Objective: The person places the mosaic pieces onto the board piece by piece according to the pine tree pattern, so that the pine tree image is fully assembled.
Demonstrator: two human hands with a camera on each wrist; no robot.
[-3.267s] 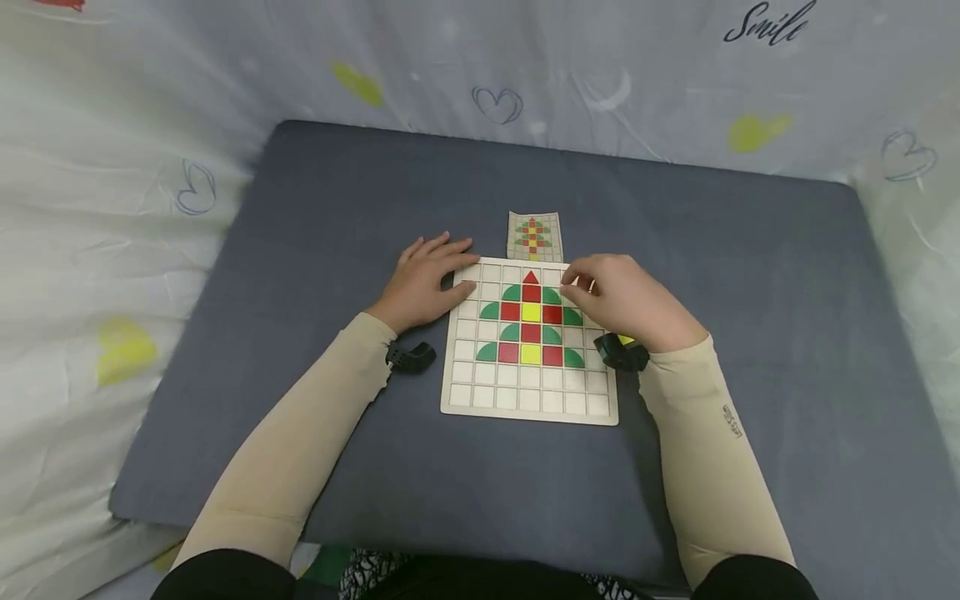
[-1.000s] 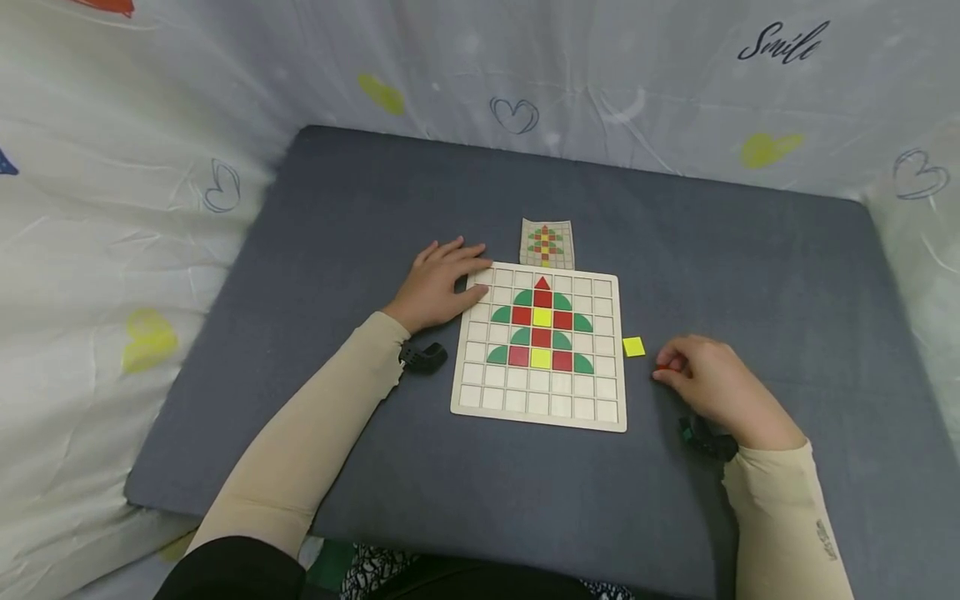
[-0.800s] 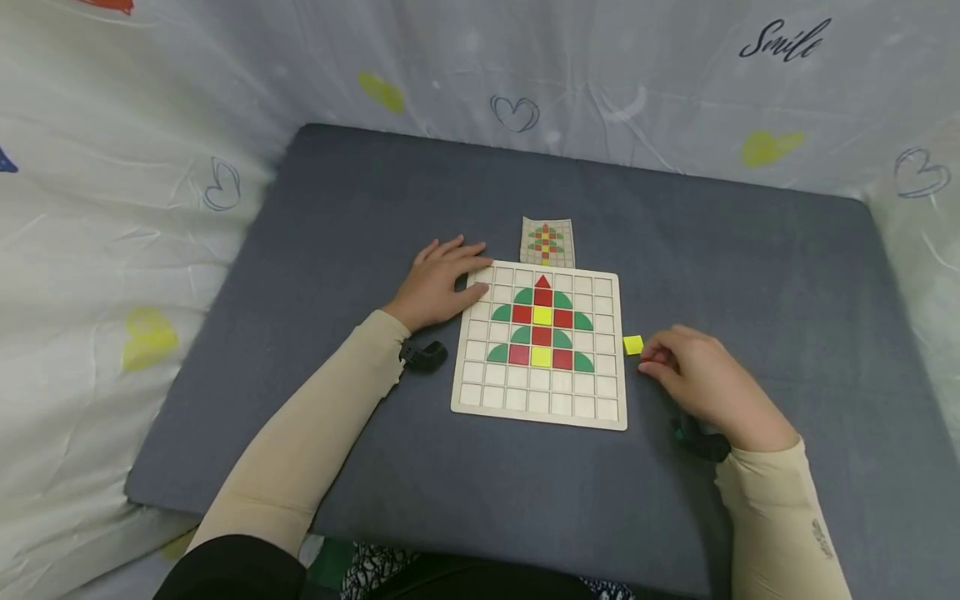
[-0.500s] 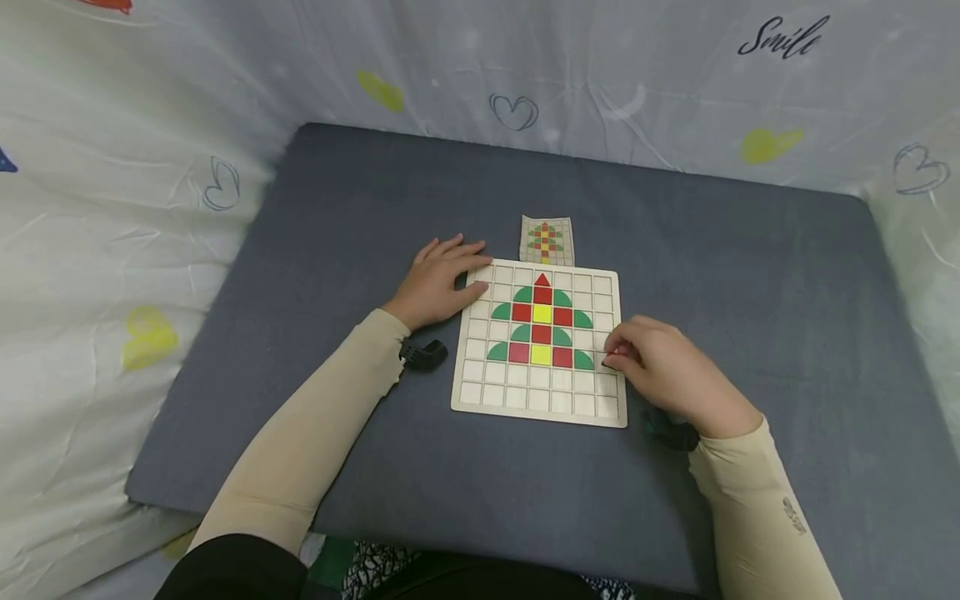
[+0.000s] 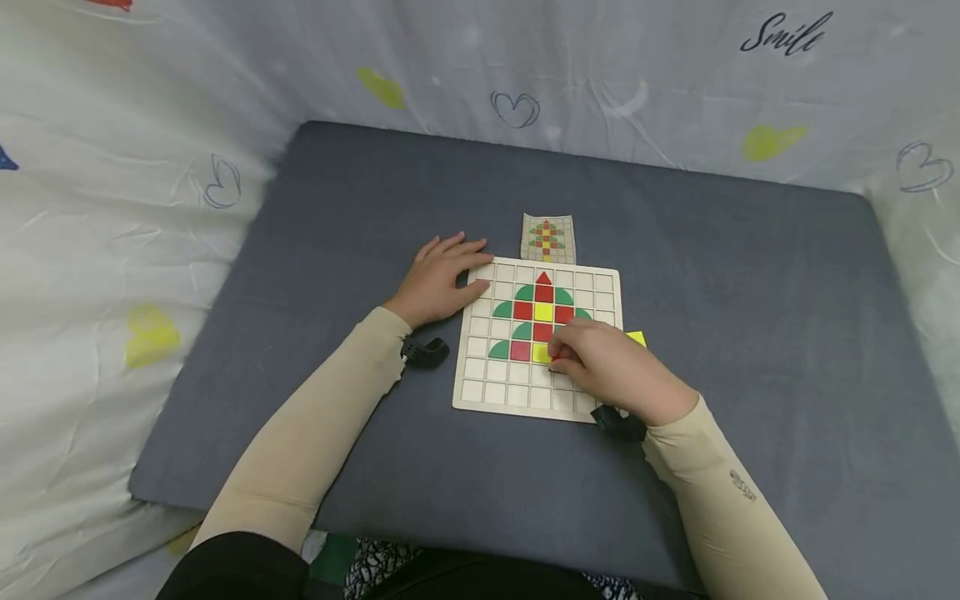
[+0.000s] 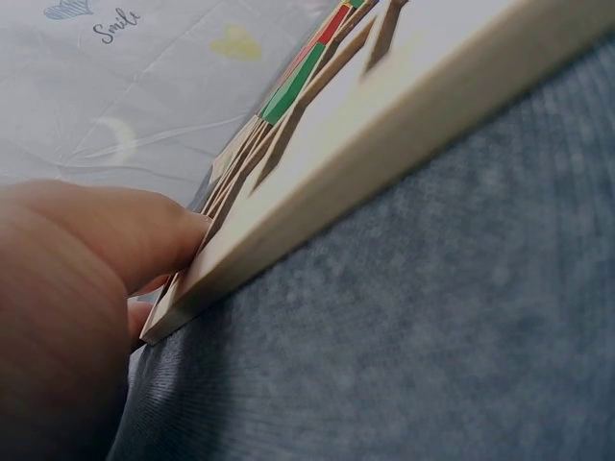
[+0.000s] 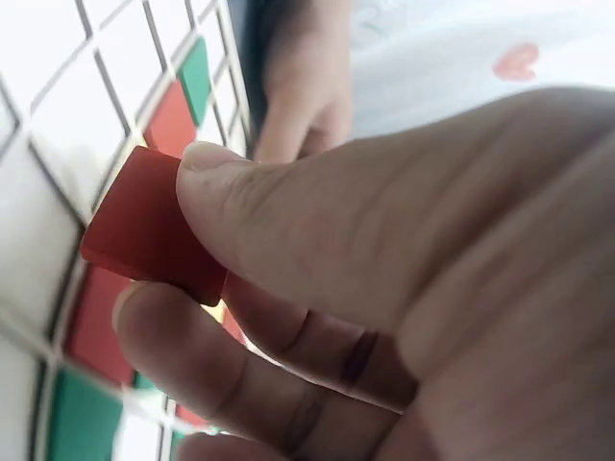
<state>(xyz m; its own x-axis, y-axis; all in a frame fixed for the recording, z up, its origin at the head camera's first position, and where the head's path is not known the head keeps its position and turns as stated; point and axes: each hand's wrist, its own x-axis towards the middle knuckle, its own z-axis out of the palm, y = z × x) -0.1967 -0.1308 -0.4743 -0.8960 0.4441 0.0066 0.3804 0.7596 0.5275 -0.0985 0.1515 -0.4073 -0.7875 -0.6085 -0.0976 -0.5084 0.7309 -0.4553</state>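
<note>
A pale wooden grid board [image 5: 495,393] lies on the table, its cells partly filled with red, yellow and green tiles in a tree shape. My left hand [image 5: 435,282] rests at its far left corner, fingers extended. In the left wrist view the thumb [image 6: 168,230] lies on the board's edge. Over the lower rows, my right hand [image 5: 618,367] pinches a red square tile [image 7: 149,221] between thumb and fingers, just below the tree's lower yellow square. That hand hides the tree's lower right tiles in the head view.
A small card [image 5: 567,243] printed with the same tree touches the board's far edge. Beside the board's right edge, a loose yellow tile [image 5: 637,337] shows partly behind my right hand. The grey table [image 5: 420,467] meets a white patterned curtain [image 5: 450,50] at the back and sides.
With the red tile in its fingers, my right hand has moved left from the table beside the board to over the lower rows. My left hand has stayed at the corner.
</note>
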